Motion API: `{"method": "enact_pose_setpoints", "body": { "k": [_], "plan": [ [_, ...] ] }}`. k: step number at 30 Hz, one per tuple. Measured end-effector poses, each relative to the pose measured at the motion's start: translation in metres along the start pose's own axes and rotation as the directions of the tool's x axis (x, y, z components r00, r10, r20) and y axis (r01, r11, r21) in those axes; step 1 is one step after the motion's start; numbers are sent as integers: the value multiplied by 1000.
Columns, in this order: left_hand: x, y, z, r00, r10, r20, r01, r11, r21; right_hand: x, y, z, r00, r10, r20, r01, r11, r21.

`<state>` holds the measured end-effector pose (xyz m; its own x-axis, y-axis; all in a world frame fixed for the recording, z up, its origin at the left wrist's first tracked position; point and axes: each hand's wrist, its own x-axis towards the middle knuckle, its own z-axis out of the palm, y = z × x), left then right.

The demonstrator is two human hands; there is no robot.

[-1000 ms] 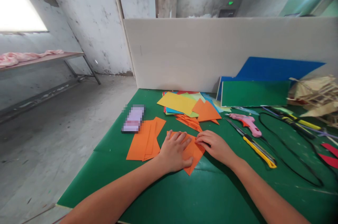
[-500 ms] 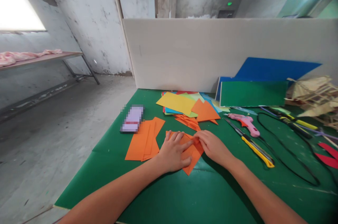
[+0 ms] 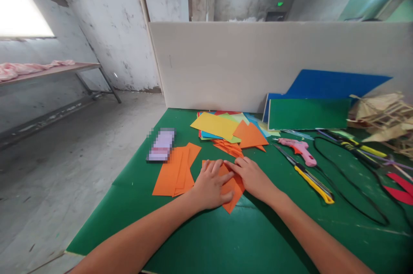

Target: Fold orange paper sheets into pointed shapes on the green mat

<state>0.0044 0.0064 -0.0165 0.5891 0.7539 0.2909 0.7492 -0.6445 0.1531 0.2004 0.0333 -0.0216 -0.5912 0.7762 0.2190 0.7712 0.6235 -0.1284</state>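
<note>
Apparently, the orange paper [image 3: 236,187] is pressed mid-fold beneath the spread left hand [image 3: 211,184] and the right hand [image 3: 256,178], fingers outstretched, firm creasing being called for.

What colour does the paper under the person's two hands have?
The paper is orange; the head view shows it best.

Holds left hand [image 3: 211,186] palm down, fingers [image 3: 227,177] spread; angles right hand [image 3: 254,180] inward, just beside left fingers; slants forearms [image 3: 151,231] inward.
</note>
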Motion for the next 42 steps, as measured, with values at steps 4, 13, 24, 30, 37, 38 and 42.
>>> {"method": "enact_pose_setpoints", "body": {
  "k": [4, 13, 24, 30, 37, 38, 42],
  "plan": [
    [0, 0, -2, 1000, 10, 10, -10, 1000, 2, 0, 1, -3, 1000, -1, -5, 1, 1000, -30],
    [0, 1, 0, 999, -39, 33, 41, 998, -54, -11, 14, -11, 998, -25, -55, 23, 999, -39],
    [-1, 0, -2, 999, -37, 37, 38, 998, -41, -25, 25, -12, 981, 143, -133, -126, 984, 127],
    [-2, 1, 0, 999, -38, 17, 38, 998, -40, -19, 17, -6, 951, 231, -206, -172, 948, 269],
    [-3, 0, 8, 997, -79, -6, 79, 995, -55, -12, 0, -1, 960, 222, -170, -138, 905, 403],
    [-3, 0, 8, 997, -74, -4, 74, 996, -54, -12, -1, 0, 963, 199, -179, -113, 908, 404],
    [-2, -1, 7, 998, -55, 10, 55, 997, -54, -12, -6, 0, 975, 99, -198, -20, 930, 367]
  ]
}}
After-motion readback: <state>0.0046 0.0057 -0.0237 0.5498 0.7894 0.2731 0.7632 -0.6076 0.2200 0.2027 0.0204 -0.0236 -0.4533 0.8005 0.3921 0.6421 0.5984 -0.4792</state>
